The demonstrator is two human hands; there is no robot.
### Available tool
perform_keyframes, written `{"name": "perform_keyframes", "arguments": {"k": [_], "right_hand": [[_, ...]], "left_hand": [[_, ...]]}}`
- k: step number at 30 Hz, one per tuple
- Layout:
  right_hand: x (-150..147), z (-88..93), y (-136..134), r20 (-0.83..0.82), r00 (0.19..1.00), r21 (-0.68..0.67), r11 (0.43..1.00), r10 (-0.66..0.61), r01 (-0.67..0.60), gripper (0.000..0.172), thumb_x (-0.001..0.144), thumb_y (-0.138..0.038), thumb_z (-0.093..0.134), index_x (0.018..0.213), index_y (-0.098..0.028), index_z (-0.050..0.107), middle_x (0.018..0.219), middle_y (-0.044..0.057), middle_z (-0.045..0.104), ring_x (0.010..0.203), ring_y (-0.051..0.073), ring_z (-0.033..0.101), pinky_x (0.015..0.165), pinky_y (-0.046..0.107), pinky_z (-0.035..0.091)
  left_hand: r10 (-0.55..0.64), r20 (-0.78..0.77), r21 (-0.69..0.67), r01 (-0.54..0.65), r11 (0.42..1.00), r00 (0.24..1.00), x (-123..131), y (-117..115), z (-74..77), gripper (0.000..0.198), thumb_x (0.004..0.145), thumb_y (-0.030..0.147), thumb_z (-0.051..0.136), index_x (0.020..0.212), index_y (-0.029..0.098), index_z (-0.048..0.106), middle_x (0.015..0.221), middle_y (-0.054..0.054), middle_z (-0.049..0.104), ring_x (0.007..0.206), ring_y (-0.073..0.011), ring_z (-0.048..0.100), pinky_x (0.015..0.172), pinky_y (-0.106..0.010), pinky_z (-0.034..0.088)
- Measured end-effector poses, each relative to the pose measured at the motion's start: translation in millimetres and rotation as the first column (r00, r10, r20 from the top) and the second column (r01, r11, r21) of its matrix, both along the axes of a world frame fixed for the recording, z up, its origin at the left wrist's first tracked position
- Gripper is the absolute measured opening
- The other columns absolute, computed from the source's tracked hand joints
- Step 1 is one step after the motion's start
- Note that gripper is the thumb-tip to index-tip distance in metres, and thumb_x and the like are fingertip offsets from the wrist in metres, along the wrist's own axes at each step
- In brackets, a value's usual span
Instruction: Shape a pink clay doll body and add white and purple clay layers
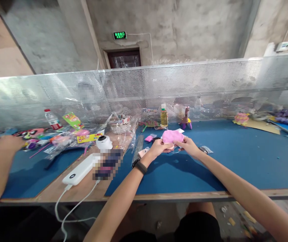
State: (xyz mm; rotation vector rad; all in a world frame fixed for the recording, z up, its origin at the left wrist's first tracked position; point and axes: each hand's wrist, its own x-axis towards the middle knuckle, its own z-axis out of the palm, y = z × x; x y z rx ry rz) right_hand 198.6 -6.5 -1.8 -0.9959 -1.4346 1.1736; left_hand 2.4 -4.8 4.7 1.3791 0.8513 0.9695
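Both my hands hold a lumpy, rounded pink piece that looks like soft modelling clay (172,136) above the blue mat (196,174). My left hand (158,148) grips its lower left edge, a dark band around that wrist. On the other side, the fingers of my right hand (188,146) are closed on its lower right edge. A paler pink bit shows under the piece, partly hidden by my fingers. Nearby on the mat lie a small bright pink packet (149,138) and a small clear packet (206,150).
A bottle of yellow liquid (164,117) and a purple-legged figure (186,119) stand by the perforated metal screen (199,80). To the left are a white power bank (81,169) with cables and a wrapped basket (120,125). Another person's hand (6,147) is at far left.
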Motion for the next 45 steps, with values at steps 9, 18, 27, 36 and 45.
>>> {"name": "perform_keyframes", "arguments": {"k": [9, 18, 27, 36, 45], "right_hand": [[-0.7, 2.6, -1.5, -0.078, 0.997, -0.008, 1.000, -0.016, 0.015, 0.052, 0.063, -0.054, 0.085, 0.098, -0.018, 0.073, 0.092, 0.005, 0.076, 0.081, 0.022, 0.068, 0.058, 0.026, 0.053], [-2.7, 3.2, -1.4, -0.089, 0.996, 0.086, 0.996, -0.022, 0.029, 0.059, 0.066, -0.057, 0.082, 0.106, -0.017, 0.069, 0.089, 0.005, 0.074, 0.071, 0.018, 0.064, 0.058, 0.025, 0.049], [-3.6, 4.1, -2.4, -0.050, 0.997, 0.066, 0.996, -0.055, 0.058, 0.053, 0.059, -0.055, 0.086, 0.090, -0.014, 0.070, 0.077, 0.004, 0.071, 0.064, 0.017, 0.060, 0.061, 0.029, 0.048], [-0.4, 2.0, 0.0, -0.038, 0.995, 0.159, 0.983, -0.091, 0.096, 0.058, 0.065, -0.056, 0.083, 0.102, -0.013, 0.073, 0.089, 0.006, 0.074, 0.080, 0.022, 0.064, 0.075, 0.032, 0.051], [-0.7, 1.5, -2.4, 0.038, 0.999, 0.190, 0.982, -0.015, 0.007, 0.051, 0.067, -0.060, 0.080, 0.089, -0.014, 0.075, 0.080, 0.004, 0.072, 0.075, 0.020, 0.061, 0.071, 0.031, 0.049]], "left_hand": [[0.008, 0.058, 0.095, -0.013, 0.995, 0.998, 7.9, 1.6, -6.7, 0.058, 0.061, 0.039, 0.090, 0.104, 0.007, 0.069, 0.088, -0.009, 0.071, 0.069, -0.0137, 0.063, 0.069, -0.027, 0.052], [-0.007, 0.106, 0.073, -0.001, 0.997, 0.994, 11.1, -1.4, -4.0, 0.055, 0.062, 0.042, 0.089, 0.100, 0.009, 0.066, 0.088, -0.009, 0.071, 0.072, -0.0159, 0.065, 0.069, -0.028, 0.052], [-0.057, 0.050, 0.192, 0.046, 0.980, 0.997, 10.1, -0.7, -5.9, 0.053, 0.064, 0.042, 0.088, 0.100, 0.009, 0.066, 0.078, -0.006, 0.071, 0.064, -0.0143, 0.063, 0.059, -0.024, 0.047], [0.017, 0.098, 0.200, -0.037, 0.979, 0.995, 11.0, 1.2, -7.8, 0.057, 0.070, 0.047, 0.084, 0.110, 0.013, 0.063, 0.095, -0.009, 0.072, 0.080, -0.0198, 0.069, 0.074, -0.029, 0.055], [0.084, 0.086, 0.224, -0.101, 0.969, 0.993, 7.3, 1.4, -0.3, 0.046, 0.064, 0.042, 0.087, 0.091, 0.012, 0.065, 0.075, -0.002, 0.066, 0.064, -0.0136, 0.060, 0.063, -0.026, 0.052]]}}
